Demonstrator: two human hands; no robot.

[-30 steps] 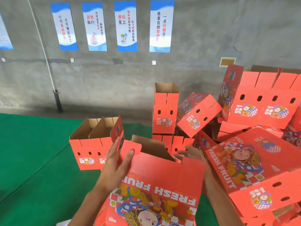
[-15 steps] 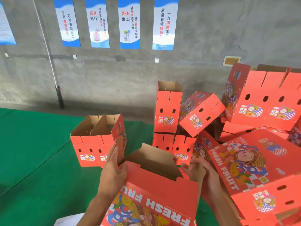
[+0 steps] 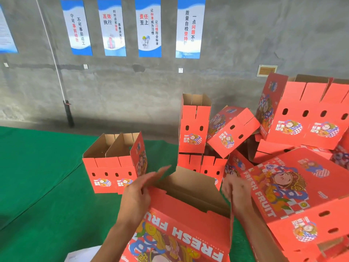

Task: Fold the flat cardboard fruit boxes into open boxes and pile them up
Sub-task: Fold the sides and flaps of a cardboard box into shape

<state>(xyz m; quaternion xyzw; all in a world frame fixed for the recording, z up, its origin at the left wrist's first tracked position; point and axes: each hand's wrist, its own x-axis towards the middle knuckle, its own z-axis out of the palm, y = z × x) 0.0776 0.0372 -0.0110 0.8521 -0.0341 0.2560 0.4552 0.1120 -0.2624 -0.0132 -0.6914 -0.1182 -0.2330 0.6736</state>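
We see one box [image 3: 181,225] half formed in front of us, low in the middle of the view over the green mat [image 3: 37,186]. It is red corrugated cardboard, glossy and printed outside with "FRESH FRUIT" and a cartoon figure, plain brown inside, its mouth open toward the wall [image 3: 245,53].

Our left hand [image 3: 137,195] lies on the box's left side, fingers straight along a flap [image 3: 160,173] that stands up there; the grip is wide, pressing rather than pinching. Our right hand [image 3: 236,191] is at the right end panel [image 3: 231,224], blurred, so we cannot tell how its grip stands.

On the mat beyond our left hand stand two folded boxes [image 3: 111,167] side by side, touching, upright and open-topped, each with oval holes in the front. To the right a pile [image 3: 264,148] of at least six more red boxes leans against the wall: one upright [image 3: 194,127] on two lower ones, one tilted [image 3: 232,129] beside it, a double-width pair [image 3: 309,116] high at the right, and a large one [image 3: 302,195] lying printed face up just beside our right hand.

Four blue and white posters [image 3: 149,27] hang on the grey concrete wall, with part of a fifth at the left edge. The left half of the mat lies flat and wrinkled, open out to its far edge.
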